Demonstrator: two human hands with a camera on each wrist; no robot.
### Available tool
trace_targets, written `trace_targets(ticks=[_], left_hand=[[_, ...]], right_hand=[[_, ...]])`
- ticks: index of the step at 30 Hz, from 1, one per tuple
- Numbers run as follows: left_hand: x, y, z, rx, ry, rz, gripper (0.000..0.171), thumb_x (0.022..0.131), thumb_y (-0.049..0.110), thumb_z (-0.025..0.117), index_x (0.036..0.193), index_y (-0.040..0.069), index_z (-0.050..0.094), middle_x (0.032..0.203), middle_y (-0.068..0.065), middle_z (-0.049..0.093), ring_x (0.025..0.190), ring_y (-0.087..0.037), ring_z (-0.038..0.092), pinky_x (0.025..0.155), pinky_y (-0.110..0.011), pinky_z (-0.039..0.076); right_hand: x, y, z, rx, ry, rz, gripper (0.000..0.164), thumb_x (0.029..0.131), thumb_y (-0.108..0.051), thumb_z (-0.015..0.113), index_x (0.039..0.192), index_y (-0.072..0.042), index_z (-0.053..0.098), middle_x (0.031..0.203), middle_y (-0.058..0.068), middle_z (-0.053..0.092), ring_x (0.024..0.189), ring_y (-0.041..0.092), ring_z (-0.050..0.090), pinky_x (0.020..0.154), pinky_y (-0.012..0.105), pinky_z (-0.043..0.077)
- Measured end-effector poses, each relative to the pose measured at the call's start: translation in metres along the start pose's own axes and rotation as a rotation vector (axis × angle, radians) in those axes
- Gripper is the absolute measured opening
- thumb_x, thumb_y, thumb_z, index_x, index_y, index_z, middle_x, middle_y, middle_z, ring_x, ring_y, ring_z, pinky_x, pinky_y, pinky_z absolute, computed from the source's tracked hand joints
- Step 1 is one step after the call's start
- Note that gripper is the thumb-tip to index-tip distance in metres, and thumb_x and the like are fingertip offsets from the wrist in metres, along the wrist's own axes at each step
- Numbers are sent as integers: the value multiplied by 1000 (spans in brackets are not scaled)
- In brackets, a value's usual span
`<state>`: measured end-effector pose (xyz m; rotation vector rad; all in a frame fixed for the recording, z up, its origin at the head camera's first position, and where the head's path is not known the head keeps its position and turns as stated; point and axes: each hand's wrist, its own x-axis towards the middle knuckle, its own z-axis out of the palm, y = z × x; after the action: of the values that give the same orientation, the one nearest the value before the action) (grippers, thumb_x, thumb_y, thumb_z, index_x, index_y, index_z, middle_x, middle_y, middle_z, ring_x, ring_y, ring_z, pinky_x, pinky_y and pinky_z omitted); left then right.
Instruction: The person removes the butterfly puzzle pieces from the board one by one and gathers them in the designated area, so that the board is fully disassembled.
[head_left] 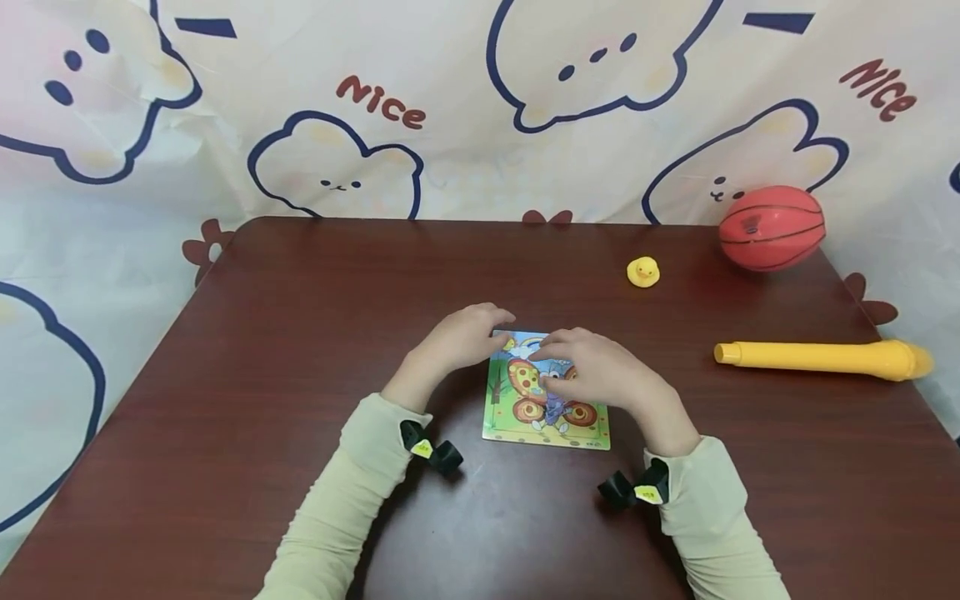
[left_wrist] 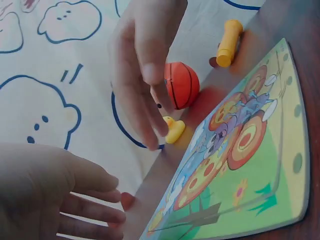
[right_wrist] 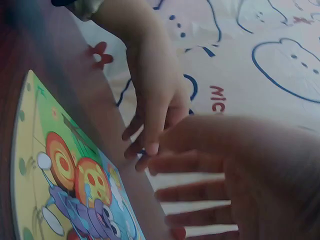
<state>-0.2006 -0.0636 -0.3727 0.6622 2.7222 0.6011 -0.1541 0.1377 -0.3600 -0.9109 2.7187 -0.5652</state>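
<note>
The right hand (head_left: 596, 367) hung over the right half of the picture board (head_left: 546, 412), its fingers spread and gripping nothing. The left hand (head_left: 461, 335) reached in at the board's far left corner, fingers loosely extended, likewise without a hold. In both wrist views a gap showed between fingertips and board.

The relation that mattered was this: the board lay flat on the counter (head_left: 300, 333), between the hands and partly beneath the right one, which covered more of it and seemed the nearer. Its outline looked close to square, so I could not tell a long axis; its butterfly stood upright to the person.

Farther out, a yellow duck (head_left: 643, 272) sat beyond the board to the right, a yellow rod (head_left: 825, 358) lay sideways well to the right, and a red ball (head_left: 772, 228) rested by the far right corner.
</note>
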Motion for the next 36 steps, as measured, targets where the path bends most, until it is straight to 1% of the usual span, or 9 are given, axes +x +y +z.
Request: trace_targets(ticks=[6,11,14,17,19,24,27,32,36], left_hand=[[-1,4,-3,1,24,31,33,87,19,57,119,10,58,117,-7,56,103,-20,52,87,-36,43],[0,5,-4,10,-24,66,30,87,19,57,116,10,60,112,-7,58,97,-19,52,84,-33,45],[1,2,-4,26,-44,58,30,86,19,58,115,11,61,110,-7,57,95,-19,51,82,-31,45],[2,-1,-3,45,-60,28,30,85,20,59,114,11,62,108,-7,57,94,-19,50,81,-31,45],[2,-3,-2,59,-69,13,31,85,21,60,114,11,61,109,-7,56,94,-19,50,82,-32,45],[3,-6,4,68,-79,1,34,83,21,62,115,10,60,110,-8,55,96,-19,49,85,-33,45],[3,-6,7,67,-82,5,33,83,21,61,114,9,61,111,-8,54,96,-19,49,86,-32,44],[3,-5,6,59,-87,21,30,84,17,59,112,8,63,110,-8,54,96,-19,49,87,-32,44],[3,-6,6,57,-89,16,28,85,13,57,112,6,63,110,-9,53,95,-20,49,86,-31,43]], right_hand=[[-5,-5,2,-96,-16,4,36,79,-32,63,111,-15,64,122,11,53,112,29,45,88,47,40],[-8,-4,6,-163,-71,34,37,80,-34,62,112,-15,64,124,13,51,115,32,44,91,48,38],[-5,-6,8,-154,-73,26,38,81,-34,62,113,-15,63,125,13,50,116,32,43,92,48,37],[0,-8,11,-147,-69,8,38,81,-35,60,114,-16,63,127,12,49,116,31,43,91,47,37],[2,-9,13,-151,-80,8,39,81,-35,60,115,-17,62,127,11,48,115,30,43,91,46,37],[4,-9,20,-134,-149,70,49,80,-38,61,123,-15,56,131,10,45,115,29,42,87,45,40],[4,-8,23,-127,-167,110,54,78,-39,63,125,-14,54,132,9,43,116,29,40,87,45,41],[4,-7,26,-149,-142,126,56,77,-42,64,125,-15,54,130,8,44,113,27,41,84,44,42],[6,-6,28,-165,-117,118,56,76,-44,64,124,-16,55,127,7,45,110,26,43,81,45,42]])
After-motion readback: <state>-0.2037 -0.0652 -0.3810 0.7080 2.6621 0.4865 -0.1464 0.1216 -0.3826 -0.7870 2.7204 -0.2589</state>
